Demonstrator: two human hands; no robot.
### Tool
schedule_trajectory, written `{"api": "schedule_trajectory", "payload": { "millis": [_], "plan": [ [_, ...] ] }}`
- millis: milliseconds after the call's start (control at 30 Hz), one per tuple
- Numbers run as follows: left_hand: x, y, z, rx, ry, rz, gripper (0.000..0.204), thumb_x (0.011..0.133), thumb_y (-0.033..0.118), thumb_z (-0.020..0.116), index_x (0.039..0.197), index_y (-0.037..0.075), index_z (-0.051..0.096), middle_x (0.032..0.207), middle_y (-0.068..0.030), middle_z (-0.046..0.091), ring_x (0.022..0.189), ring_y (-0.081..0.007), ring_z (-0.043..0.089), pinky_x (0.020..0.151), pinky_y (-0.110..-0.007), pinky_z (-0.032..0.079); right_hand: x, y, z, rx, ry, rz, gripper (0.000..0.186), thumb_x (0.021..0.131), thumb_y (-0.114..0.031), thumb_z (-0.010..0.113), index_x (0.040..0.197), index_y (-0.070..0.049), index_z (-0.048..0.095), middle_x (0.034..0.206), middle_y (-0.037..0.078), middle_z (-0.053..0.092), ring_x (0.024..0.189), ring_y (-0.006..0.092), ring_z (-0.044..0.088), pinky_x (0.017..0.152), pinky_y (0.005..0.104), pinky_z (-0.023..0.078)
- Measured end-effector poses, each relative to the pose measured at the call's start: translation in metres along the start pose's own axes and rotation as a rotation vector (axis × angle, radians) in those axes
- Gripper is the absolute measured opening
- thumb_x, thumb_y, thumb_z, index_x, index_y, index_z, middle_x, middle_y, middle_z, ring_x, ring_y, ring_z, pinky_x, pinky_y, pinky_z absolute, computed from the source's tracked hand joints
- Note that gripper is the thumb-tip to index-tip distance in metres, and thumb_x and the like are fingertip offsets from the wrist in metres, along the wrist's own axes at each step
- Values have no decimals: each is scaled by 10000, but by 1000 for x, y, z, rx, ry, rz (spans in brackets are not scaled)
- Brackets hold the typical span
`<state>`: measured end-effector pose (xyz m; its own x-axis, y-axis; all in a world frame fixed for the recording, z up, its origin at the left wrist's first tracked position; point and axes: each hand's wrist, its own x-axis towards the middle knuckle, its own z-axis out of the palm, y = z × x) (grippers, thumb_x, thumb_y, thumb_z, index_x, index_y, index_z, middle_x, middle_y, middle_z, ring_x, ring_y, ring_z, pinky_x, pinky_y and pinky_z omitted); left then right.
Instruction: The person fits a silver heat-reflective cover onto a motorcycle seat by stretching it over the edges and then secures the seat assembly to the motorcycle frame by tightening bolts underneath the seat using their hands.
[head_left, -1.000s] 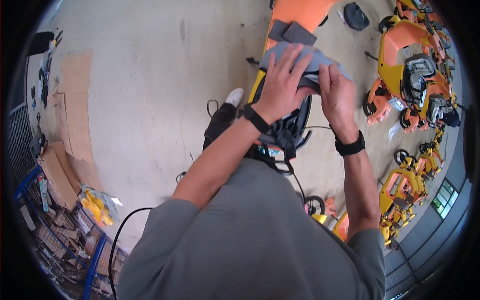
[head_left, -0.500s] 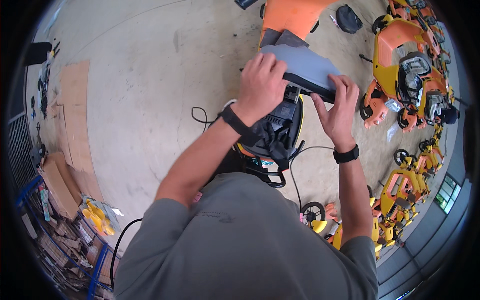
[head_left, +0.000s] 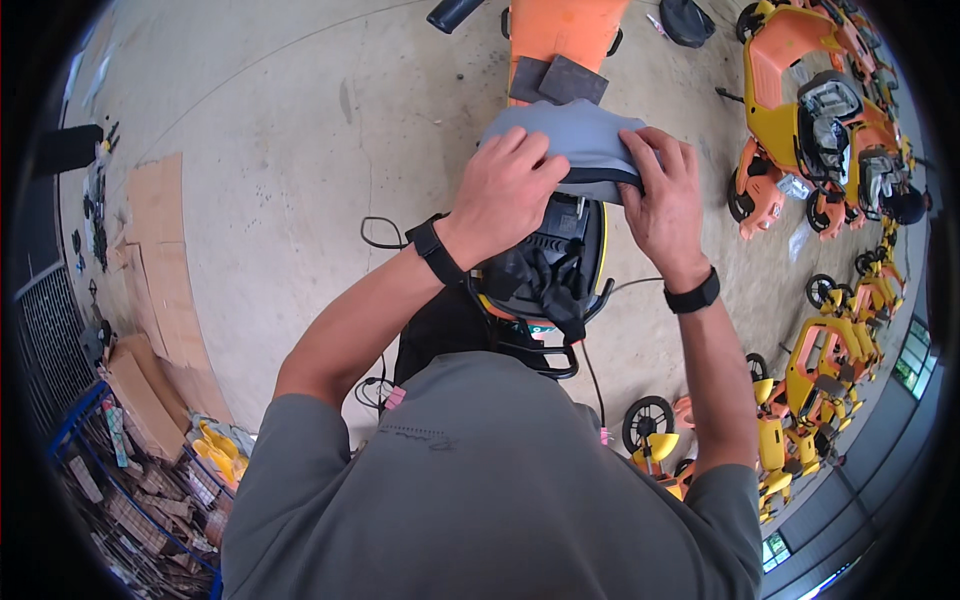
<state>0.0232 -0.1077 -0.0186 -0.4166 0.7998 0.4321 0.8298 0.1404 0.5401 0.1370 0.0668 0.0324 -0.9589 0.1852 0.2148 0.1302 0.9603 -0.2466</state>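
Both my hands hold the grey scooter seat (head_left: 570, 135), which is tilted up on the orange-and-yellow scooter in front of me. My left hand (head_left: 508, 190) grips its near edge from the left, fingertips curled over the grey cover. At the right end, my right hand (head_left: 662, 205) pinches the edge between thumb and fingers. A black band (head_left: 597, 177) runs along that near edge between the hands. Under the raised seat shows the scooter's black body, with crumpled black cloth-like pieces (head_left: 560, 275) lying on it.
Two dark flat pads (head_left: 572, 80) lie on the orange footboard (head_left: 565, 30). A black rear rack (head_left: 545, 362) and a cable are close to me. Orange-and-yellow scooters (head_left: 790, 90) line the right side; cardboard (head_left: 165, 270) and a blue-framed cage of scrap (head_left: 130, 480) are at left.
Both hands and the seat have shifted a little to the left in view. The right fingers have closed further over the edge, and the seat's underside now shows less tilted to the right.
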Motion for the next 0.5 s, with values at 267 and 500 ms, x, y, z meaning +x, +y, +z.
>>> {"api": "schedule_trajectory", "payload": {
  "millis": [267,500],
  "plan": [
    [5,-2,-1,-9,-44,-27,260,617,21,693,796,38,504,890,-111,440,829,-294,456,690,-382,407,-10,19,-17,-330,-167,-66,360,714,29,532,1072,36,497,965,139,525,914,294,524,757,333,492],
    [16,9,-3,-72,-82,20,360,691,206,712,909,-7,521,1007,-129,484,929,-329,472,822,-426,404,-9,21,-18,-522,-353,55,70,758,-2,537,822,-3,509,840,152,563,750,276,599,630,336,522]
  ]
}}
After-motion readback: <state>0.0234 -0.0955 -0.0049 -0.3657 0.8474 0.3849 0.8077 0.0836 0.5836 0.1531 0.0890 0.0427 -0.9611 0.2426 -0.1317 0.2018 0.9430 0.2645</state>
